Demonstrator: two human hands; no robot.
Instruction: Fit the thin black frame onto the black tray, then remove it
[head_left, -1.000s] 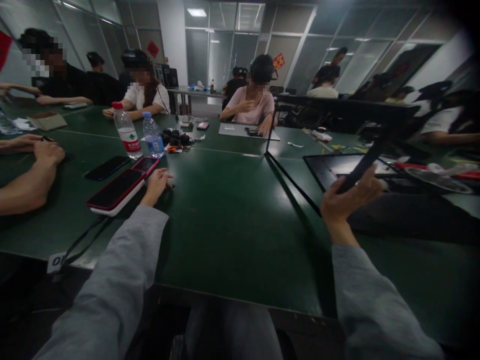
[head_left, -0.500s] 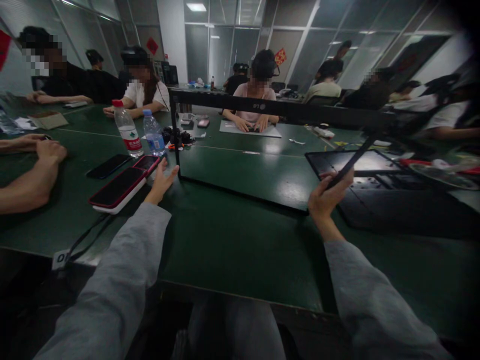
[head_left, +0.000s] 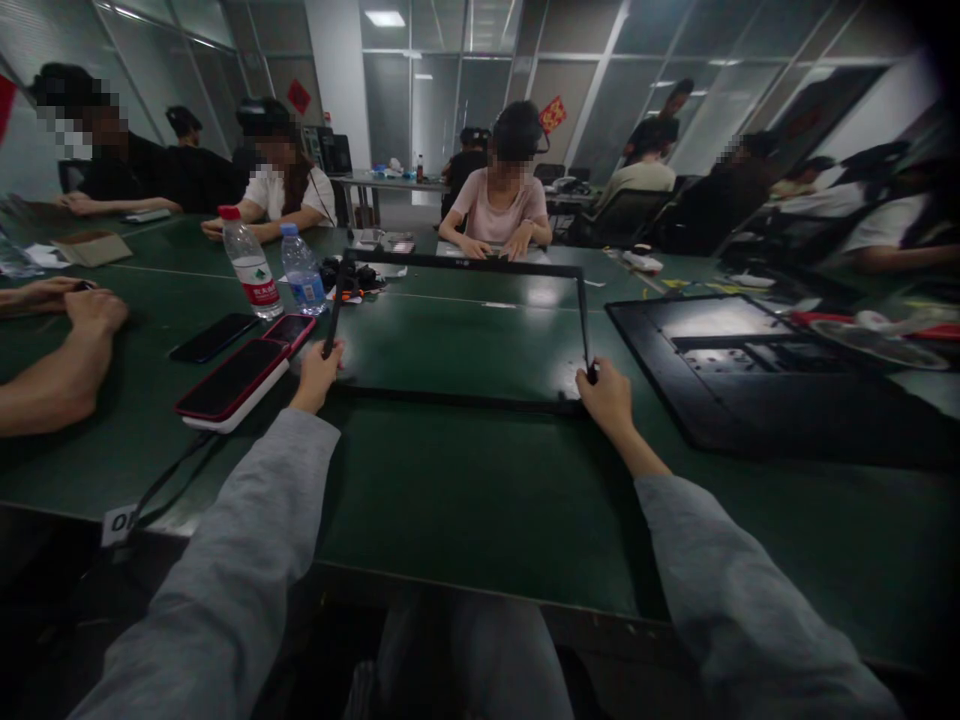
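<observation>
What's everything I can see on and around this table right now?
Frame: one, thin black rectangle, low over the table centre, held at both side bars.
Table: one, dark green.
Panel: one, black, flat on the table to the right.
Phones: three, two red-edged and one black, left of the frame.
Water bottles: two, clear, red cap and blue cap, beyond the phones.
Cardboard box: one, brown, far left.
Other people: several seated around the table; bare forearms at the left edge.
Left hand: grip shut on the frame's left bar, grey sleeve.
Right hand: grip shut on the frame's right bar, grey sleeve.
</observation>
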